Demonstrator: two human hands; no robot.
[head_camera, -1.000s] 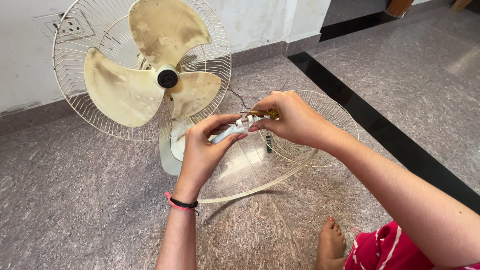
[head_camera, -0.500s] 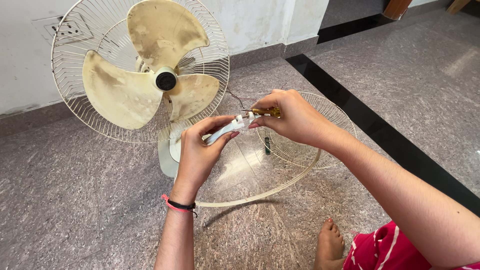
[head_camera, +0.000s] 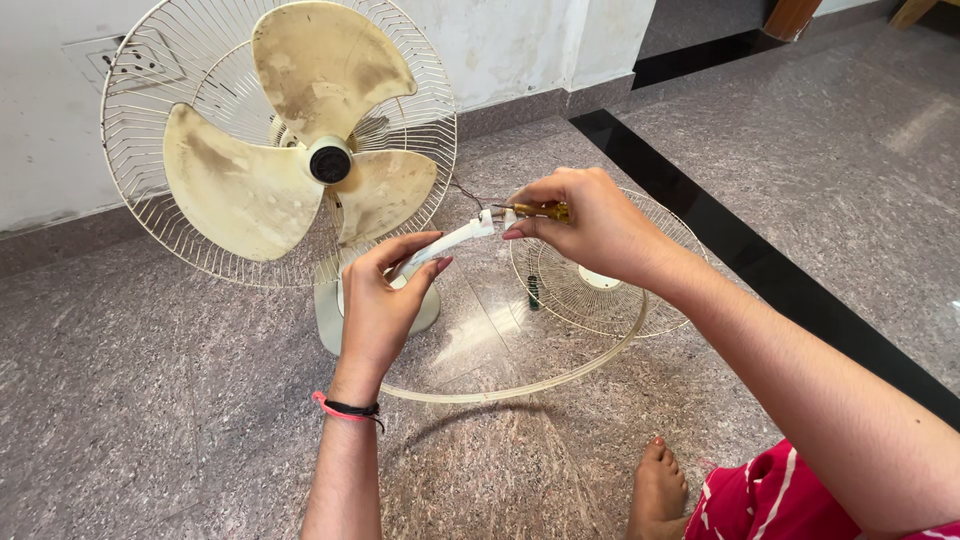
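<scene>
fan (head_camera: 280, 150) upright on floor, front guard off | guard ring (head_camera: 520, 385) before fan base, I lift its clip end | left hand (head_camera: 385, 300) grip closed on ring clip (head_camera: 450, 240) | right hand (head_camera: 590, 225) grip pinches screwdriver (head_camera: 535, 211), tip at clip screw | I'd keep the tip square, clip steady

Bright, even daylight on my feed. Glare patches on the polished stone floor (head_camera: 900, 130) at upper right, and a sheen under the detached grille (head_camera: 590, 290). Soft shadow arcs below the grille's rim. Focus sharp throughout; no motion blur on either hand. Slight wide-angle stretching toward the frame edges.
</scene>
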